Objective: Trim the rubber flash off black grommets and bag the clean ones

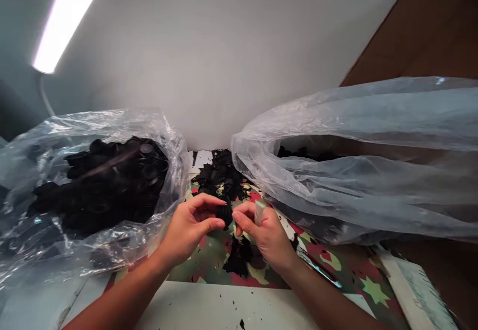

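My left hand [190, 228] and my right hand [263, 233] meet above the middle of the work surface, both pinching a small black plastic part [225, 213] between fingertips. My right hand also seems to hold a small pale tool or blade [259, 211] against its fingers. Under the hands lies a small heap of black trimmings [239, 258] on a patterned mat [351, 265]. Further back sits a pile of loose black parts [220, 175].
A clear plastic bag [45, 250] full of black round parts [108, 180] stands at the left. A larger clear bag [373, 170] lies at the right, with a few black parts inside. A white board [224, 305] with black specks lies at the front. A lamp [65, 16] glows upper left.
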{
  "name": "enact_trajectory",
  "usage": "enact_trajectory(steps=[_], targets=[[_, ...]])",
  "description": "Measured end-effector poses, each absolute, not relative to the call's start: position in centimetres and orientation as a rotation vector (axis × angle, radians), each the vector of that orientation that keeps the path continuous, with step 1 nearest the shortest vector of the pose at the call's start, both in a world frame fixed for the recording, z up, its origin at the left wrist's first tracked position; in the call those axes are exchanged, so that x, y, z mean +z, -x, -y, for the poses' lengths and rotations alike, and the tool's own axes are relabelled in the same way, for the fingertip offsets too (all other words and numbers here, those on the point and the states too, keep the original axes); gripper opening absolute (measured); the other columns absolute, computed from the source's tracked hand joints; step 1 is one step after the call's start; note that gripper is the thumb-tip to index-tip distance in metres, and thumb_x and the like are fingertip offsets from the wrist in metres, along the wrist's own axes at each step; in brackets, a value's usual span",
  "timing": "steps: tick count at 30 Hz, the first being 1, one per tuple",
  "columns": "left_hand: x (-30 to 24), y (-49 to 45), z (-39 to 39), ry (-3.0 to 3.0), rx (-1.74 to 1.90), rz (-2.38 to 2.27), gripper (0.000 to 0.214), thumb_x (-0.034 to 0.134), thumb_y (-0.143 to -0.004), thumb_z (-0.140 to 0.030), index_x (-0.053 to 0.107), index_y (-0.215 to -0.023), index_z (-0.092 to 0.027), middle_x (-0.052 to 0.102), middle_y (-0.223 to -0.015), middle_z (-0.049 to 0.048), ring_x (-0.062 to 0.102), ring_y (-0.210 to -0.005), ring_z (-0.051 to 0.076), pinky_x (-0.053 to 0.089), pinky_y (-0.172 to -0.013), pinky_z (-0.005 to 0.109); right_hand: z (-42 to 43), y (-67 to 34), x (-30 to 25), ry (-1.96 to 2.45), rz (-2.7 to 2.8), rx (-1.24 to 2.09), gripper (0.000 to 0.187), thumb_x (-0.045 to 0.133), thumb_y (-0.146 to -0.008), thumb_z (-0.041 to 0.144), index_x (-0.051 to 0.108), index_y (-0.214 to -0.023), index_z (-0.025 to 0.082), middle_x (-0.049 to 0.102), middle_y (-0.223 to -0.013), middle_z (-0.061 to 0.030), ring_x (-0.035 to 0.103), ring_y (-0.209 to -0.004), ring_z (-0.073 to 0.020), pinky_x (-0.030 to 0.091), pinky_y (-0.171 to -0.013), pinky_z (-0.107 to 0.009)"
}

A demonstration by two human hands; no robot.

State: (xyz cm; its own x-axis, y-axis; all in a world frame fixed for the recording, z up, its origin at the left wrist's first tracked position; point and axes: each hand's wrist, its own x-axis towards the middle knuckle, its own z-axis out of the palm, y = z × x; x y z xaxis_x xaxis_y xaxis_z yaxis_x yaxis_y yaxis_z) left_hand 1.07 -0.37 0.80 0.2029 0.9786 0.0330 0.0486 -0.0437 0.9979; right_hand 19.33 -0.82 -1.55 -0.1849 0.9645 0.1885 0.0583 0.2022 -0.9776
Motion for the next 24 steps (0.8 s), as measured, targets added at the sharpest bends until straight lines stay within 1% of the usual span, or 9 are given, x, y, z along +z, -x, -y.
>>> enact_trajectory(steps=[2, 5, 9, 11, 14, 17, 20, 22, 24], targets=[[1.8, -0.5, 0.7, -1.593, 1.073, -1.144, 0.023, 0.076, -0.074, -0.018, 0.075, -0.098, -0.018, 0.073, -0.086, 0.0043, 0.067, -0.079, 0.019, 0.054, -0.071, 0.029, 0.8, -19.7, -2.2, 1.038, 1.574, 1.077, 0.04, 0.055, -0.092, 0.052, 0.065, -0.069, 0.021, 0.061, -0.058, 0.0002, 0.057, -0.059, -0.0158, 0.047, -0.062, -0.027], [4.2, 1.7, 0.7, -1.947, 1.173, -1.342, 0.025, 0.062, -0.083, -0.011, 0.075, -0.102, -0.023, 0.072, -0.105, 0.0065, 0.066, -0.1, 0.023, 0.052, -0.089, 0.034, 0.6, -20.4, -3.2, 1.094, 1.631, 0.961, 0.038, 0.052, -0.095, 0.054, 0.069, -0.085, 0.022, 0.063, -0.062, 0.0003, 0.057, -0.057, -0.0159, 0.046, -0.058, -0.027], [7.5, 7.2, 0.3, -1.942, 1.477, -1.806, 0.022, 0.062, -0.08, -0.011, 0.075, -0.094, -0.023, 0.069, -0.107, 0.0062, 0.062, -0.11, 0.027, 0.045, -0.105, 0.04, 0.2, -21.4, -3.5, 1.104, 1.597, 0.929, 0.035, 0.05, -0.097, 0.054, 0.067, -0.099, 0.023, 0.063, -0.065, 0.0002, 0.06, -0.062, -0.0176, 0.048, -0.059, -0.027], [8.4, 9.8, 0.3, -1.665, 1.646, -1.821, 0.02, 0.066, -0.078, -0.014, 0.074, -0.095, -0.022, 0.069, -0.104, 0.0055, 0.064, -0.101, 0.025, 0.049, -0.1, 0.04, 0.1, -21.7, -3.1, 1.112, 1.586, 0.886, 0.037, 0.049, -0.097, 0.055, 0.066, -0.095, 0.023, 0.061, -0.062, 0.001, 0.058, -0.058, -0.017, 0.047, -0.06, -0.027], [9.0, 11.9, 0.8, -1.265, 1.685, -1.46, 0.021, 0.071, -0.08, -0.023, 0.073, -0.1, -0.019, 0.072, -0.096, 0.006, 0.069, -0.087, 0.022, 0.056, -0.086, 0.036, -0.1, -21.9, -2.7, 1.123, 1.576, 0.832, 0.04, 0.048, -0.096, 0.058, 0.066, -0.09, 0.023, 0.058, -0.058, 0.0023, 0.055, -0.054, -0.0161, 0.048, -0.062, -0.029], [8.9, 11.8, 1.8, -1.123, 1.624, -1.256, 0.027, 0.077, -0.078, -0.025, 0.073, -0.102, -0.015, 0.077, -0.096, 0.01, 0.072, -0.088, 0.022, 0.058, -0.084, 0.032, -0.4, -21.7, -3.0, 1.113, 1.59, 0.841, 0.041, 0.049, -0.094, 0.06, 0.066, -0.091, 0.023, 0.059, -0.057, 0.0024, 0.054, -0.053, -0.0164, 0.046, -0.059, -0.029], [8.9, 11.1, 2.6, -1.105, 1.569, -1.22, 0.025, 0.075, -0.081, -0.025, 0.074, -0.104, -0.014, 0.079, -0.1, 0.0125, 0.073, -0.086, 0.022, 0.059, -0.082, 0.032, -0.8, -21.7, -3.5, 1.111, 1.642, 0.851, 0.042, 0.047, -0.095, 0.061, 0.065, -0.089, 0.023, 0.06, -0.057, 0.002, 0.056, -0.054, -0.0171, 0.044, -0.057, -0.028], [9.2, 11.1, 2.7, -1.155, 1.553, -1.286, 0.02, 0.07, -0.085, -0.024, 0.074, -0.103, -0.015, 0.08, -0.098, 0.008, 0.073, -0.083, 0.02, 0.06, -0.078, 0.028, -1.0, -22.0, -3.3, 1.107, 1.729, 0.853, 0.045, 0.043, -0.097, 0.06, 0.066, -0.088, 0.023, 0.062, -0.057, 0.0014, 0.057, -0.056, -0.0176, 0.044, -0.058, -0.029], [9.8, 11.7, 2.6, -1.219, 1.557, -1.377, 0.014, 0.066, -0.089, -0.02, 0.075, -0.099, -0.018, 0.079, -0.089, -0.0008, 0.071, -0.078, 0.014, 0.058, -0.073, 0.02, -1.1, -22.6, -2.7, 1.099, 1.843, 0.868, 0.048, 0.038, -0.099, 0.06, 0.068, -0.087, 0.023, 0.064, -0.06, 0.0005, 0.059, -0.059, -0.0181, 0.044, -0.061, -0.03]])
